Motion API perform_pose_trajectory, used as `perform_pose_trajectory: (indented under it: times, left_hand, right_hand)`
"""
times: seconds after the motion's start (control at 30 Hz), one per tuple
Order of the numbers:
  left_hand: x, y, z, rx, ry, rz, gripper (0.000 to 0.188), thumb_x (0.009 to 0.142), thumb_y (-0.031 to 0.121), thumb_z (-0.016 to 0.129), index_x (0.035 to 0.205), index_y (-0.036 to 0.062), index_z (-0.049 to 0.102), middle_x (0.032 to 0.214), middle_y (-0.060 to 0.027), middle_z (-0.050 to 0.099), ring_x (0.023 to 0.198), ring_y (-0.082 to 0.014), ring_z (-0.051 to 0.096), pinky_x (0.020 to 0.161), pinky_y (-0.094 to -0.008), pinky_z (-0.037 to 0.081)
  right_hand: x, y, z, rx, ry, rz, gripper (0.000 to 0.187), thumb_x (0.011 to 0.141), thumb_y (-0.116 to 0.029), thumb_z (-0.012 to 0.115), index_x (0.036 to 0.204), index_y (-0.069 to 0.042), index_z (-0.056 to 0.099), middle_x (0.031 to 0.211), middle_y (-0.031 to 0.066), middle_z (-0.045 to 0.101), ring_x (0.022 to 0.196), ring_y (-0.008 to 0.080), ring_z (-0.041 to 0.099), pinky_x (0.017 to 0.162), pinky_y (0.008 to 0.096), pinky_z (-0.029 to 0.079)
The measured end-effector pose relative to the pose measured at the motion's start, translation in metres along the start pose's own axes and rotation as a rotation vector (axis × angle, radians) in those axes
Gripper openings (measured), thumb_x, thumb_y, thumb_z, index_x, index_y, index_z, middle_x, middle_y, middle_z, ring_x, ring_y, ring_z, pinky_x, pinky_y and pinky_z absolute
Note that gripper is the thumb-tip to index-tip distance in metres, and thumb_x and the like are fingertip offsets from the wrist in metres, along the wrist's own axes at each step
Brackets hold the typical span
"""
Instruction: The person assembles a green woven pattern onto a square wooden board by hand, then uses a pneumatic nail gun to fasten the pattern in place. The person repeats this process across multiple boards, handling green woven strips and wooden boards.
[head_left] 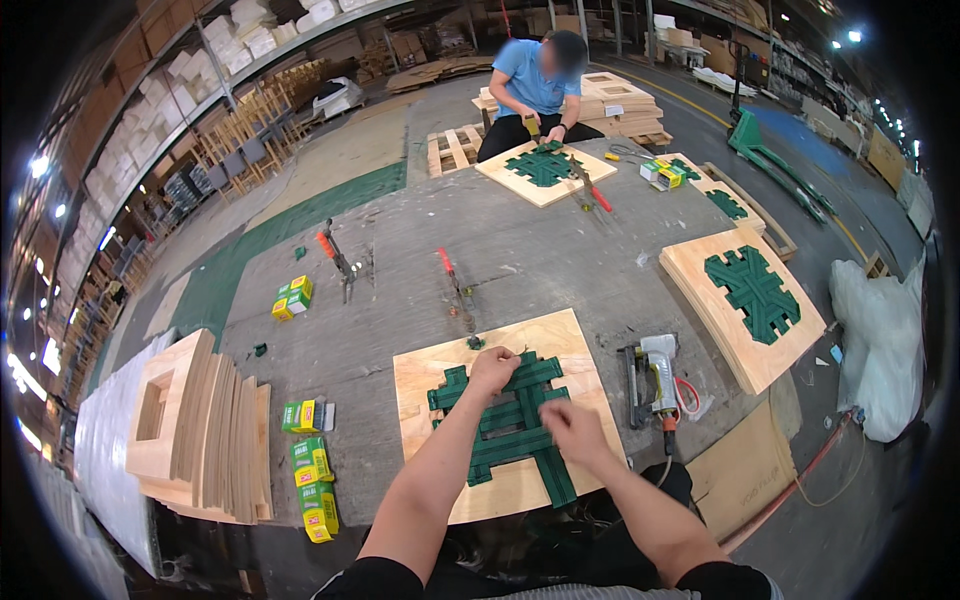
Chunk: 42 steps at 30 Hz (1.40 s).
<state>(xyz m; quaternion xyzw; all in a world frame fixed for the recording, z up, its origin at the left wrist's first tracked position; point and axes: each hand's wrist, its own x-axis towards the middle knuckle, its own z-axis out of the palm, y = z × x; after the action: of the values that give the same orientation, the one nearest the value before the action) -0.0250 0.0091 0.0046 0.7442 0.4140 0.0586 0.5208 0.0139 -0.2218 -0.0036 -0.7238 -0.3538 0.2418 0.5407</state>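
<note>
a grey surface [400,285] spreads across a warehouse floor. at its far edge, a co-worker [535,85] in a blue shirt bends over a wooden panel [505,179] with green straps. by the right edge is a stack of boards [778,355], topped with woven green straps; at the near left corner, wooden frames [225,435] stand tightly packed. midway along the near edge lies a plywood board [585,375], and on it the green webbing [512,413], a lattice of crossed straps with one tail reaching toward the near edge.

the left hand [492,374] is at the webbing's far side, fingers bunched narrow; whether they pinch a strap, i cannot tell. the right hand [578,432], blurred, is over its right side, fingers curled; what they hold, i cannot tell.

just right of the board lies a grey staple gun [660,370]. a red-handled clamp [448,270] sits beyond the board, and yellow-and-green boxes [312,461] line up between board and frames.
</note>
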Motion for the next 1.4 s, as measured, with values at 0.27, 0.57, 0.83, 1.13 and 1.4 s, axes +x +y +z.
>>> perform_pose_trajectory:
  times: [0.27, 0.57, 0.83, 1.13, 1.4]
  left_hand:
    - [0.000, 0.005, 0.004, -0.207, -0.037, -0.047, 0.018, 0.091, 0.025, 0.074, 0.098, 0.0081, 0.072, 0.072, 0.0015, 0.057, 0.052, -0.0099, 0.050, 0.043, -0.0295, 0.041]
    - [0.001, -0.001, 0.000, -0.232, -0.022, -0.114, 0.020, 0.092, 0.023, 0.071, 0.099, 0.0044, 0.072, 0.074, -0.0001, 0.059, 0.052, -0.0109, 0.052, 0.043, -0.0295, 0.042]
    - [-0.006, -0.017, 0.012, 0.103, 0.198, 0.281, 0.021, 0.090, 0.026, 0.074, 0.104, 0.0104, 0.076, 0.081, -0.0071, 0.071, 0.073, -0.0224, 0.069, 0.070, -0.0389, 0.056]
    - [-0.005, -0.010, 0.020, 0.225, 0.263, 0.158, 0.024, 0.090, 0.029, 0.075, 0.108, 0.0130, 0.077, 0.095, -0.0096, 0.077, 0.091, -0.0266, 0.074, 0.079, -0.0408, 0.058]
    - [-0.030, -0.014, 0.034, 0.592, 0.325, 0.541, 0.035, 0.096, 0.024, 0.067, 0.130, 0.0131, 0.069, 0.136, -0.0067, 0.066, 0.123, -0.0344, 0.062, 0.100, -0.0478, 0.051]
  right_hand:
    - [0.126, 0.010, 0.003, -0.292, 0.133, -0.045, 0.018, 0.091, -0.014, 0.073, 0.109, -0.009, 0.071, 0.100, 0.0123, 0.077, 0.094, 0.0288, 0.074, 0.083, 0.0396, 0.057]
    - [0.124, 0.014, 0.015, -0.395, 0.110, -0.075, 0.018, 0.091, -0.017, 0.072, 0.108, -0.013, 0.075, 0.101, 0.0089, 0.077, 0.096, 0.0284, 0.073, 0.083, 0.0399, 0.057]
    - [0.125, 0.018, 0.013, -0.483, 0.149, -0.178, 0.013, 0.092, -0.019, 0.070, 0.102, -0.014, 0.076, 0.100, 0.0076, 0.070, 0.095, 0.0318, 0.069, 0.081, 0.0440, 0.055]
    - [0.146, 0.011, 0.007, -0.585, 0.009, -0.147, 0.012, 0.093, -0.017, 0.068, 0.099, -0.011, 0.076, 0.103, 0.0135, 0.068, 0.098, 0.0354, 0.067, 0.085, 0.0470, 0.054]
    - [0.162, 0.008, 0.008, -0.744, -0.061, -0.099, 0.013, 0.091, -0.014, 0.067, 0.099, -0.009, 0.076, 0.108, 0.0141, 0.067, 0.103, 0.0356, 0.067, 0.090, 0.0464, 0.054]
